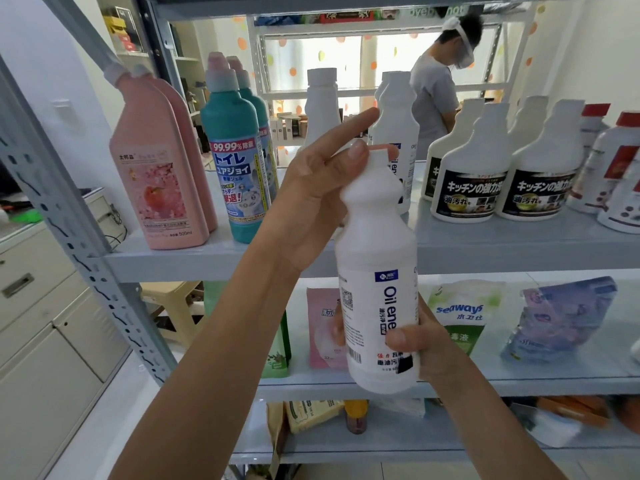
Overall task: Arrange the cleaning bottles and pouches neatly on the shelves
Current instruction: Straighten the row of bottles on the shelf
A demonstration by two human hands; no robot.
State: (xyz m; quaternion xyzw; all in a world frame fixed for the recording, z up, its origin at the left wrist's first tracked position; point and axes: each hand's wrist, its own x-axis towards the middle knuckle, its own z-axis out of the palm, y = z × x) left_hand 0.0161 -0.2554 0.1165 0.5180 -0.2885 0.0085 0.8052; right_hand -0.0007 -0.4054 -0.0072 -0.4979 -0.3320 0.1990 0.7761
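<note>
A white "Oil" cleaner bottle is held upright in front of the shelves. My right hand grips its lower body from the right. My left hand holds its neck, thumb near the cap and index finger stretched out. On the upper shelf stand two pink bottles, two teal bottles, plain white bottles, and black-labelled white bottles. The shelf below holds a pink pouch, a green-white pouch and a purple pouch.
Red-capped white bottles stand at the upper shelf's right end. A grey perforated upright frames the left side. Grey drawers stand to the left. The bottom shelf carries bags and an orange-capped bottle. A person stands behind the rack.
</note>
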